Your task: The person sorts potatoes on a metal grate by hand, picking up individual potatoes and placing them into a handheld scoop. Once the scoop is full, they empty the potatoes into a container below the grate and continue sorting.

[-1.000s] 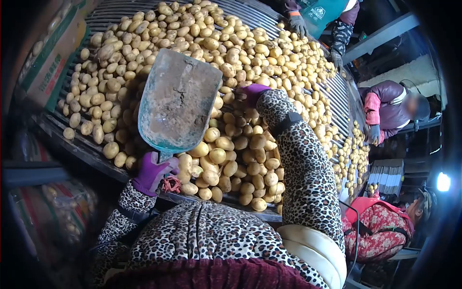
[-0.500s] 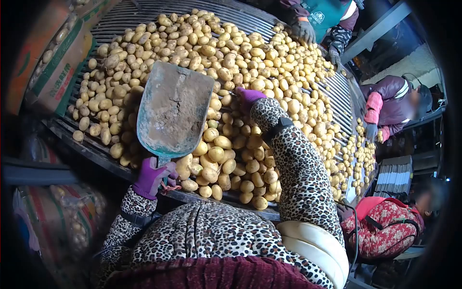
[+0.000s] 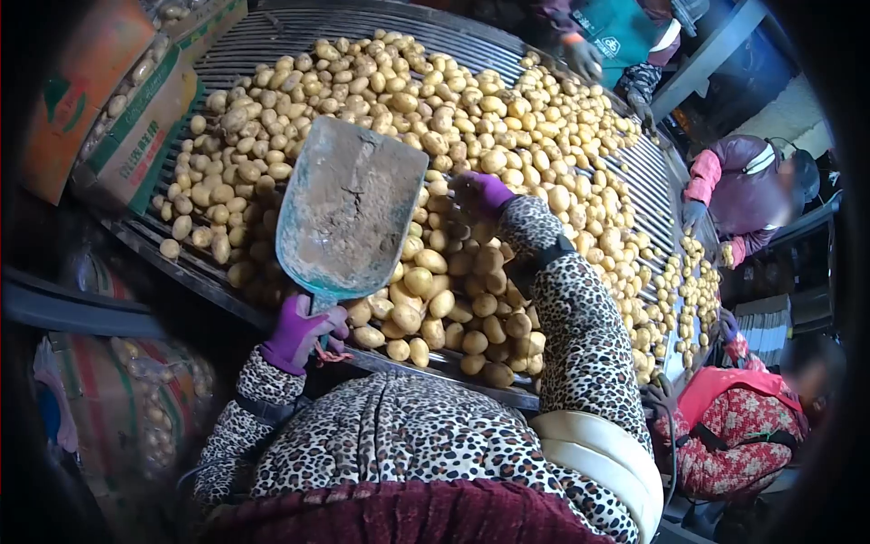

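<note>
My left hand (image 3: pixel 299 335), in a purple glove, is wrapped round the handle of a broad metal scoop (image 3: pixel 352 208) at the lower left of the potato heap. The scoop's pan is coated with dried dirt and holds no potatoes; it lies over part of the heap. My right hand (image 3: pixel 485 192), also in a purple glove, is on the potatoes (image 3: pixel 426 281) to the right of the scoop. Its fingers point left and lie in shadow, so whether they grip a potato is unclear.
Potatoes lie across a slatted metal table (image 3: pixel 435 23). Open cartons (image 3: pixel 136 136) of potatoes stand at the upper left, and filled bags (image 3: pixel 136 399) at the lower left. Co-workers (image 3: pixel 743 181) in gloves line the right side, one in a red patterned jacket (image 3: pixel 739 426).
The scoop, heap and cartons appear shifted slightly right in view. My right hand has turned a little on the potatoes. The lower-right co-worker now has a raised hand showing near the table.
</note>
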A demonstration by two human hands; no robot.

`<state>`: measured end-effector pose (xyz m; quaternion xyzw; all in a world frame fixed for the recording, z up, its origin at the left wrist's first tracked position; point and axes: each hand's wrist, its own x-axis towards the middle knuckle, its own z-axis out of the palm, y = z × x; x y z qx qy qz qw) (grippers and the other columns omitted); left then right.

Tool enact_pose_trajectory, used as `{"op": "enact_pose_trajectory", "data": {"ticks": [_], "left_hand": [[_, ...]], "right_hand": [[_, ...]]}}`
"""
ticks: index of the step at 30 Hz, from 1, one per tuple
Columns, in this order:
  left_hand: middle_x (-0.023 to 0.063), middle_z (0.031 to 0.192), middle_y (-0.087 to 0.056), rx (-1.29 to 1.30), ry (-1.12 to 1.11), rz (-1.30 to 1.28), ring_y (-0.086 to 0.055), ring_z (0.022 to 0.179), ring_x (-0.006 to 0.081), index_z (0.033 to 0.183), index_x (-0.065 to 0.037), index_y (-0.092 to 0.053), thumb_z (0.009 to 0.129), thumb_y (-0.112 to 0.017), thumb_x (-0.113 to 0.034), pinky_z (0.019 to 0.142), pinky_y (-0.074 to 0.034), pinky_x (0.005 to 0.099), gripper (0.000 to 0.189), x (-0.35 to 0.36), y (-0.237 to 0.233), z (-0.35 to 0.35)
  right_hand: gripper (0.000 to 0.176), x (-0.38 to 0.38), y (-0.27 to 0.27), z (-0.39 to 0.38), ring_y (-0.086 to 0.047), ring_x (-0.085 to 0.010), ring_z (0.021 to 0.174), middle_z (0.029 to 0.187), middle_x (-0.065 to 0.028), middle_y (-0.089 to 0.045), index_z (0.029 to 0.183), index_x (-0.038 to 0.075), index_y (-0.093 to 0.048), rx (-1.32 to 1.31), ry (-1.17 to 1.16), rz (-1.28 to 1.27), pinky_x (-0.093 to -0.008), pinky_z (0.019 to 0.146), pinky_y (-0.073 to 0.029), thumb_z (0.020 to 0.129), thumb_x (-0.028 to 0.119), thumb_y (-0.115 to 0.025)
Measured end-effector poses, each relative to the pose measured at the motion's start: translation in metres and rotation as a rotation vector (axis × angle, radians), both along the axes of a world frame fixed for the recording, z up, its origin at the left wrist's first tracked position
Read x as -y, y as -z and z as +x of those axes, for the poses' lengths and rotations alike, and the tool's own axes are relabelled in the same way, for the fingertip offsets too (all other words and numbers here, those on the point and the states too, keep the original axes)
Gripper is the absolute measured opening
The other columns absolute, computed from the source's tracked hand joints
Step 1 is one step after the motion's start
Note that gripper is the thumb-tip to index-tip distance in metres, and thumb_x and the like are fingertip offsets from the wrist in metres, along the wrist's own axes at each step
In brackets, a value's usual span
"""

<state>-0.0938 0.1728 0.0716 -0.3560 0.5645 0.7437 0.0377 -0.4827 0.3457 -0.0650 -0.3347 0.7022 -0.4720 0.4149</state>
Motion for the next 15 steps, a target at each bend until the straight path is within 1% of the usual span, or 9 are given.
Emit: {"op": "enact_pose_trajectory", "data": {"ticks": [2,3,4,6,8,11,12,14,15], "left_hand": [[0.0125,0.074,-0.064,0.011,0.022,0.002,-0.063,0.052,0.0186,0.098,0.003,-0.057,0.085,-0.071,-0.018,0.046,-0.051,0.0277,0.028,0.001,0.005,-0.001],[0.0125,0.075,-0.064,0.006,0.029,-0.01,-0.063,0.053,0.0184,0.098,0.003,-0.057,0.085,-0.071,-0.019,0.046,-0.051,0.0272,0.029,-0.004,0.002,-0.003],[0.0125,0.075,-0.064,0.002,0.035,-0.023,-0.063,0.053,0.0182,0.098,0.003,-0.058,0.086,-0.071,-0.02,0.046,-0.051,0.0266,0.03,-0.008,-0.001,-0.005],[0.0124,0.075,-0.065,0.024,0.093,-0.041,-0.064,0.054,0.0179,0.099,0.003,-0.058,0.086,-0.072,-0.022,0.046,-0.05,0.0255,0.031,-0.015,-0.01,-0.01],[0.0123,0.076,-0.066,0.074,0.195,-0.053,-0.065,0.055,0.0176,0.1,0.003,-0.059,0.087,-0.071,-0.024,0.046,-0.05,0.0244,0.033,-0.02,-0.022,-0.018],[0.012,0.077,-0.066,0.106,0.288,-0.028,-0.066,0.057,0.0172,0.1,0.003,-0.06,0.087,-0.071,-0.025,0.046,-0.05,0.0238,0.033,-0.025,-0.024,-0.029],[0.0111,0.076,-0.065,0.113,0.319,-0.037,-0.065,0.056,0.0168,0.099,0.002,-0.06,0.087,-0.07,-0.025,0.048,-0.05,0.0244,0.031,-0.029,-0.026,-0.033],[0.0094,0.074,-0.063,0.129,0.383,-0.048,-0.063,0.055,0.016,0.096,0.001,-0.061,0.088,-0.068,-0.025,0.05,-0.051,0.0257,0.028,-0.037,-0.029,-0.04],[0.0096,0.074,-0.063,0.102,0.401,-0.014,-0.063,0.055,0.0157,0.096,0.002,-0.061,0.088,-0.069,-0.025,0.049,-0.051,0.0256,0.029,-0.04,-0.025,-0.043]], "right_hand": [[0.053,-0.019,-0.064,0.026,-0.061,-0.0184,0.108,0.125,-0.0069,-0.062,0.13,0.009,-0.055,0.228,0.103,-0.153,-0.0327,0.083,-0.056,0.081,-0.008,-0.059],[0.057,-0.031,-0.093,0.038,-0.059,-0.0185,0.113,0.131,-0.0057,-0.058,0.135,0.008,-0.051,0.363,0.115,-0.192,-0.0331,0.085,-0.056,0.08,-0.006,-0.06],[0.064,-0.044,-0.095,0.04,-0.058,-0.0205,0.115,0.132,-0.0086,-0.057,0.141,0.006,-0.044,0.478,0.069,-0.308,-0.0345,0.086,-0.056,0.081,-0.001,-0.064],[0.069,-0.061,-0.101,0.059,-0.06,-0.0226,0.112,0.132,-0.013,-0.057,0.144,0.002,-0.039,0.579,0.144,-0.47,-0.0352,0.086,-0.056,0.083,0.009,-0.069],[0.073,-0.074,-0.118,0.077,-0.062,-0.0223,0.102,0.126,-0.0165,-0.058,0.147,0.0,-0.033,0.587,0.175,-0.529,-0.0346,0.081,-0.056,0.086,0.016,-0.07],[0.064,-0.085,-0.117,0.087,-0.064,-0.0205,0.093,0.122,-0.0157,-0.061,0.146,0.004,-0.037,0.606,0.174,-0.608,-0.0295,0.062,-0.055,0.091,0.021,-0.065],[0.057,-0.086,-0.129,0.096,-0.064,-0.0179,0.091,0.12,-0.0127,-0.063,0.145,0.009,-0.04,0.464,0.281,-0.466,-0.027,0.058,-0.053,0.093,0.022,-0.061],[0.055,-0.085,-0.141,0.106,-0.064,-0.0158,0.091,0.122,-0.0107,-0.063,0.145,0.011,-0.041,0.454,0.312,-0.465,-0.0261,0.058,-0.053,0.094,0.022,-0.06],[0.053,-0.081,-0.141,0.111,-0.064,-0.0168,0.097,0.123,-0.01,-0.062,0.143,0.009,-0.044,0.372,0.339,-0.45,-0.0277,0.067,-0.056,0.094,0.022,-0.06]]}}
